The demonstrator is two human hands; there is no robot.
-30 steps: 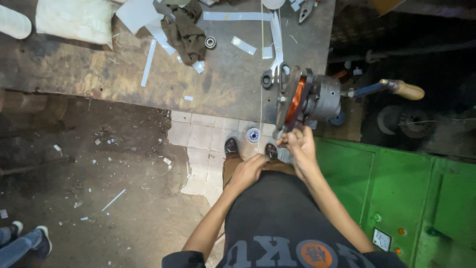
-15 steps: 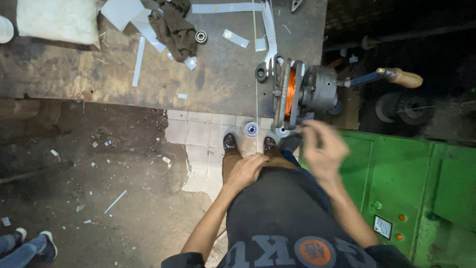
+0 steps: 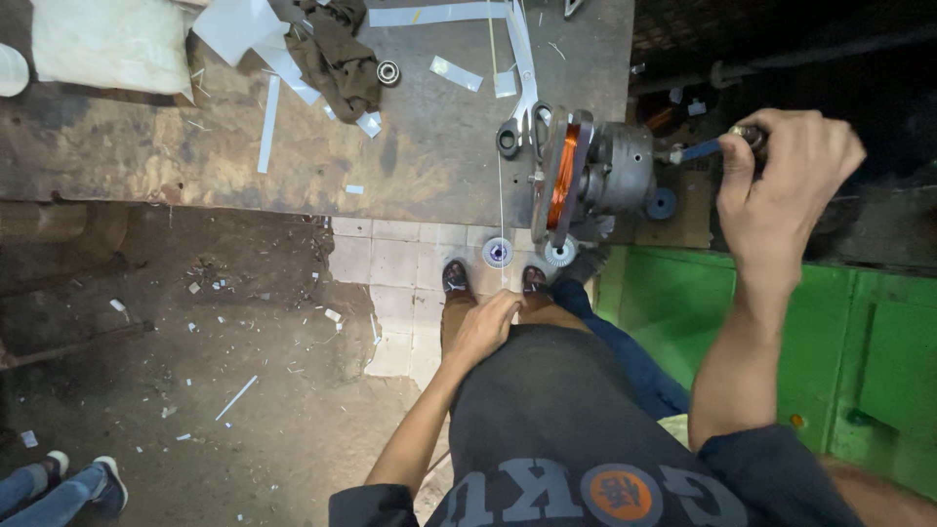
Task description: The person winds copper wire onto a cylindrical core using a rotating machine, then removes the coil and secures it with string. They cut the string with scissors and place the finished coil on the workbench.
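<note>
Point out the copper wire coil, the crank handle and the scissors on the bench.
copper wire coil (image 3: 563, 176), head view, on the orange winding.
crank handle (image 3: 705, 149), head view, on the blue shaft beside the right hand (image 3: 781, 190).
scissors (image 3: 509, 137), head view, on a finger loop.

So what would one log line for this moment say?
right hand: gripping crank handle | left hand: by the thin wire, low | winding machine: copper coil mounted | workbench: scraps

glossy copper wire coil (image 3: 563, 178) on a dull grey metal winder (image 3: 617, 174); worn, rough matt workbench (image 3: 429, 166); crumpled brown cloth (image 3: 337, 54).
</note>
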